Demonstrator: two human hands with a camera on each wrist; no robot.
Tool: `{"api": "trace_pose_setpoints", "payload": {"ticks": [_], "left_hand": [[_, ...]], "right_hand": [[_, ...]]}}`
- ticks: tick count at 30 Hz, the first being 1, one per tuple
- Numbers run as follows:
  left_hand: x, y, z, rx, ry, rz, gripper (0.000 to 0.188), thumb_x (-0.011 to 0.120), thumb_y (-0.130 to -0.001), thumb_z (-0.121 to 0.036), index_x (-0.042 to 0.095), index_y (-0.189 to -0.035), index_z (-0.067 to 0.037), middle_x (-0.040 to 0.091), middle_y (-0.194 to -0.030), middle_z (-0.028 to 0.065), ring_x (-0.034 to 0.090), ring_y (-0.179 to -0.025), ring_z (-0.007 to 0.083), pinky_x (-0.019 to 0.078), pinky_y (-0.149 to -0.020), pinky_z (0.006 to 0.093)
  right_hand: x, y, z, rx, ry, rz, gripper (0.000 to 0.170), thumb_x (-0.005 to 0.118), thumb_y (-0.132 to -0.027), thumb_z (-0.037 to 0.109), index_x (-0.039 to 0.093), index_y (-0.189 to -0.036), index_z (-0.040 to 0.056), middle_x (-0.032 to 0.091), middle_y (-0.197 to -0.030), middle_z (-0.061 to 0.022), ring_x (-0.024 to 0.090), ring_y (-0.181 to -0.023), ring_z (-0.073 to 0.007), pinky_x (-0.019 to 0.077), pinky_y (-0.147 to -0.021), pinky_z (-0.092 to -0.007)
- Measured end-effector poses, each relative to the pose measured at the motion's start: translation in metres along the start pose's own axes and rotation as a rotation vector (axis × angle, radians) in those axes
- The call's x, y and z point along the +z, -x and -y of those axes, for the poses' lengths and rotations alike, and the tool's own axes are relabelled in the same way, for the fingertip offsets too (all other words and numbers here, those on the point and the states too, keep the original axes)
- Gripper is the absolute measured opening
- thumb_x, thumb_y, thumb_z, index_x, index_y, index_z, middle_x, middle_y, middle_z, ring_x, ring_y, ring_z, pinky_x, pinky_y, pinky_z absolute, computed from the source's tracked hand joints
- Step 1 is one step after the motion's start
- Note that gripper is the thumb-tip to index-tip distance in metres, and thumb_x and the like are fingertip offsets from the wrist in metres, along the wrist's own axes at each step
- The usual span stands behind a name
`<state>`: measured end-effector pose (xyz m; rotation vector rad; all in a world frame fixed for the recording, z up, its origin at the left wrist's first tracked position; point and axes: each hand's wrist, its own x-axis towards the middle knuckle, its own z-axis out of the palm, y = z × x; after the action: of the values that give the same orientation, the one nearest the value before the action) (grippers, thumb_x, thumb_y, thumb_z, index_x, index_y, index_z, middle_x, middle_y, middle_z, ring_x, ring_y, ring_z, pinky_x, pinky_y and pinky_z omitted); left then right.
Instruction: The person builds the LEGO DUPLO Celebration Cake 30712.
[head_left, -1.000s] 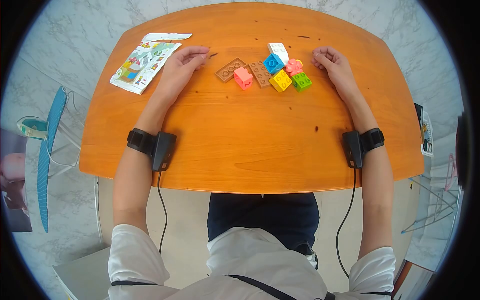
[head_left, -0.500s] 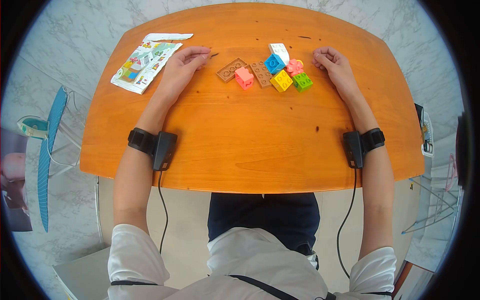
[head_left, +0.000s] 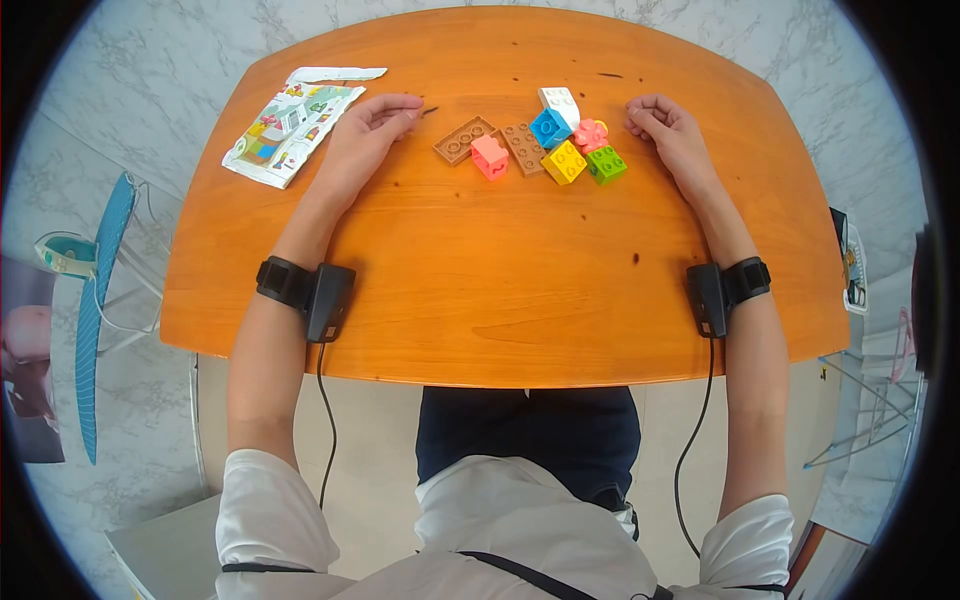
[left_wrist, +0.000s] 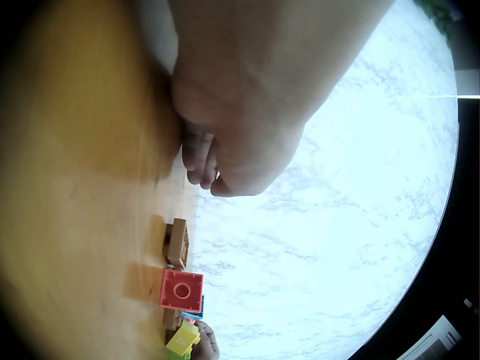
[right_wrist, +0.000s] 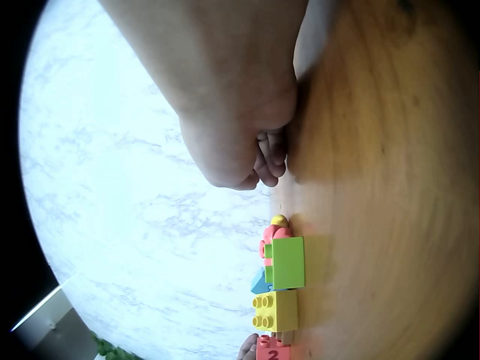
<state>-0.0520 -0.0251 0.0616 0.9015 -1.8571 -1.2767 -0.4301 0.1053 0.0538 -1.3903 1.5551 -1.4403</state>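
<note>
Toy bricks (head_left: 525,150) lie grouped on the table (head_left: 470,270) between the left hand (head_left: 364,138) and the right hand (head_left: 671,136), unmoved over the last second, both hands' fingers loosely curled around nothing, so no handling seems under way.

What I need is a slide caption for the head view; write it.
Left hand and right hand rest on either side of colorful toy bricks on a wooden table.

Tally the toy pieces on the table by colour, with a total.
Brown pieces: 2
Pink brick and flower shape: 2
White piece: 1
Blue piece: 1
Yellow piece: 1
Green piece: 1
Total: 8, excluding a yellow bit by the flower shape; whether it is separate is unclear.
</note>
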Motion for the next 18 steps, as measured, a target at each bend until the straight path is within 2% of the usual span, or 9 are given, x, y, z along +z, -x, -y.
{"api": "trace_pose_setpoints", "payload": {"ticks": [8,11,13,14,16,18], "left_hand": [[0.0001,-0.0004,0.0025,0.005,0.0,0.001,0.03,0.066,-0.101,-0.023,0.069,-0.125,-0.005,0.07,-0.117,0.0038,0.062,-0.109,0.0108,0.0474,-0.095,0.0275],[0.001,0.0001,0.0002,0.001,-0.003,0.002,0.031,0.066,-0.1,-0.023,0.069,-0.125,-0.005,0.07,-0.117,0.0037,0.062,-0.109,0.0106,0.0472,-0.095,0.0273],[0.0027,0.0013,-0.0011,0.022,0.012,-0.021,0.03,0.065,-0.098,-0.015,0.067,-0.124,0.001,0.07,-0.112,0.0056,0.062,-0.096,0.0103,0.0502,-0.088,0.0254],[0.0016,0.0001,0.0011,0.022,0.013,-0.021,0.03,0.065,-0.098,-0.015,0.067,-0.124,0.001,0.07,-0.112,0.0056,0.062,-0.096,0.0103,0.0502,-0.088,0.0254],[-0.0009,-0.0019,0.0049,0.015,0.004,0.012,0.031,0.067,-0.1,-0.023,0.068,-0.125,-0.005,0.07,-0.116,0.0035,0.062,-0.108,0.0102,0.0468,-0.095,0.027],[-0.0015,-0.0024,0.0062,0.012,0.0,0.012,0.031,0.067,-0.1,-0.023,0.068,-0.125,-0.005,0.07,-0.116,0.0035,0.062,-0.108,0.0101,0.0467,-0.094,0.0269]], "right_hand": [[0.0004,0.0001,-0.0005,0.005,0.003,0.0,0.018,0.066,-0.1,0.019,0.067,-0.107,0.0019,0.068,-0.09,-0.0008,0.061,-0.086,-0.007,0.0467,-0.079,-0.0222],[-0.0004,-0.0011,-0.0008,0.03,0.029,0.007,0.017,0.063,-0.102,0.017,0.066,-0.11,0.002,0.066,-0.094,-0.0014,0.059,-0.089,-0.0084,0.0468,-0.084,-0.023],[-0.0014,-0.0016,-0.0005,0.02,0.026,0.027,0.017,0.063,-0.102,0.017,0.066,-0.11,0.0022,0.067,-0.094,-0.0014,0.059,-0.089,-0.0084,0.0467,-0.084,-0.0229],[-0.0015,-0.0014,-0.0002,0.02,0.027,0.027,0.017,0.063,-0.102,0.017,0.066,-0.11,0.0022,0.067,-0.094,-0.0014,0.059,-0.089,-0.0084,0.0467,-0.084,-0.0229],[-0.0012,-0.001,-0.0011,0.019,0.04,0.023,0.017,0.063,-0.102,0.017,0.065,-0.11,0.0025,0.066,-0.093,-0.0013,0.059,-0.089,-0.0083,0.0466,-0.084,-0.023],[-0.0012,-0.0016,-0.0024,0.01,0.023,0.017,0.018,0.064,-0.101,0.018,0.066,-0.108,0.002,0.068,-0.092,-0.0011,0.06,-0.087,-0.0078,0.0468,-0.081,-0.0226]]}}
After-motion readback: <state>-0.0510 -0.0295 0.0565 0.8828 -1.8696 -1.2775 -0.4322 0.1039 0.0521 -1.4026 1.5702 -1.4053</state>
